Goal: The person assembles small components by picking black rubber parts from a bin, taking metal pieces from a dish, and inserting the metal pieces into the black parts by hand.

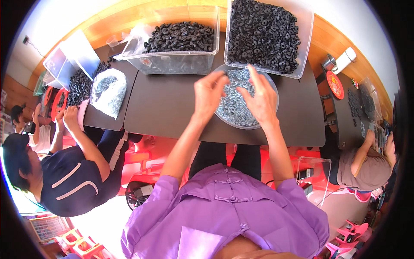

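Observation:
A round clear tub (244, 127) full of small silvery metal pieces (236, 108) stands on the dark table in front of me. Over its left rim is my left hand (208, 96), its fingers curled in toward the thumb; anything between the fingertips is too small to make out. My right hand (262, 98) hovers above the tub's right side, index finger stretched forward and thumb spread away from it, with nothing visible in it. Just beyond the tub, a clear bin (305, 43) holds many small black ring-like parts (263, 36).
Left of that bin stands another clear bin (172, 58) heaped with black parts (181, 36). A white bag (113, 97) of metal pieces lies on the left table. One person in dark clothes (77, 181) works at left, another in brown (366, 166) at right. Red plates (334, 84) lie on the side tables.

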Demonstrator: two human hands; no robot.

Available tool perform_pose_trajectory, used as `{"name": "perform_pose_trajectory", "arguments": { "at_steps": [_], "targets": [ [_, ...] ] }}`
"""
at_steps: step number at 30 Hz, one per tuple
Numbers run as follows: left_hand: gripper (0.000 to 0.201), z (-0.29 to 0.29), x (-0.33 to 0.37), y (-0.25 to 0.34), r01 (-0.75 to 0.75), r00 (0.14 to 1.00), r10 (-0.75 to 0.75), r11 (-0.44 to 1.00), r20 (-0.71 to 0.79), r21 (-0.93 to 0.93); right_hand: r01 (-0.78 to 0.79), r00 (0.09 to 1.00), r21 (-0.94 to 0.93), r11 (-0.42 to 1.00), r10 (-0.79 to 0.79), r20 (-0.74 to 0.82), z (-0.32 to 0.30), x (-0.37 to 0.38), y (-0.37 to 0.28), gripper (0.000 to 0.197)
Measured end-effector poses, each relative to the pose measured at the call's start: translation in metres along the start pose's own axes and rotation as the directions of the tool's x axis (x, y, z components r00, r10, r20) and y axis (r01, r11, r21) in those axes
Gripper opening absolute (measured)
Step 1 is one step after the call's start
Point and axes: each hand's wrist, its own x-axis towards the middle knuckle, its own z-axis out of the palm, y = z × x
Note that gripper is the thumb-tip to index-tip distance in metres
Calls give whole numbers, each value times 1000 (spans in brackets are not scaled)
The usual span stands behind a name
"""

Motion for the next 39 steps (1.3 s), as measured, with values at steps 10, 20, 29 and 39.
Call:
{"name": "perform_pose_trajectory", "arguments": {
  "at_steps": [10, 20, 29, 39],
  "targets": [
    [48, -119, 137, 35, -294, 604, 794, 299, -65, 908, -124, 939, 179, 976, 173, -296, -23, -61, 13, 30],
    [22, -72, -80, -43, 38, 946, 142, 843, -290, 537, -324, 821, 355, 877, 447, -355, -30, -123, 61, 16],
    [16, -71, -82, -52, 28, 871, 307, 749, -384, 662, -226, 899, 443, 867, 361, -248, -24, -124, 66, 14],
    [15, -69, -85, -54, 43, 849, 271, 821, -454, 570, -173, 947, 470, 865, 277, -161, -27, -130, 68, 16]
  ]
}}
